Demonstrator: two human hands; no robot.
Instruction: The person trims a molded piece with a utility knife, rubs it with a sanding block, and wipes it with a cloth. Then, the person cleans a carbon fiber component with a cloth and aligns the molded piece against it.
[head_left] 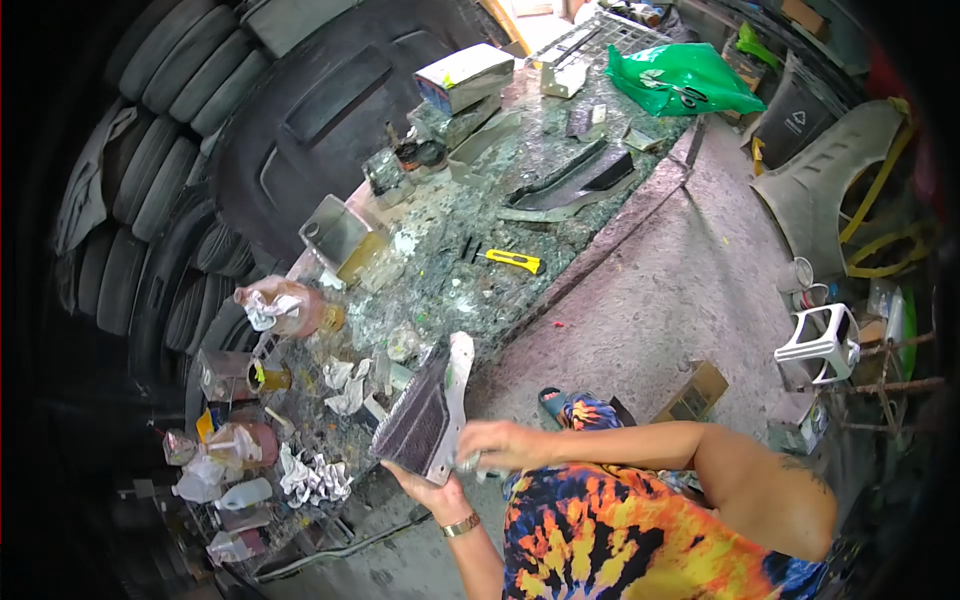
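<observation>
A dark, woven-looking panel piece with a pale flange (415,425) is held up over the near edge of the workbench. My left hand (432,490), with a watch on its wrist, is closed on its lower end from below. Beside the flange is my right hand (495,445), slightly blurred, its fingers curled in against the pale edge. Whatever those fingers may hold is hidden. Farther up the bench lies a similar dark piece with a pale rim (575,185). A yellow utility knife (514,261) rests on the stained surface between the two pieces.
Crumpled paper (312,475), a pinkish plastic jug (285,305) and a clear container (335,235) stand along the bench's left side. A green bag (685,78) and a box (465,75) sit at the far end. A white stool (820,342) and cardboard (693,392) are on the right floor.
</observation>
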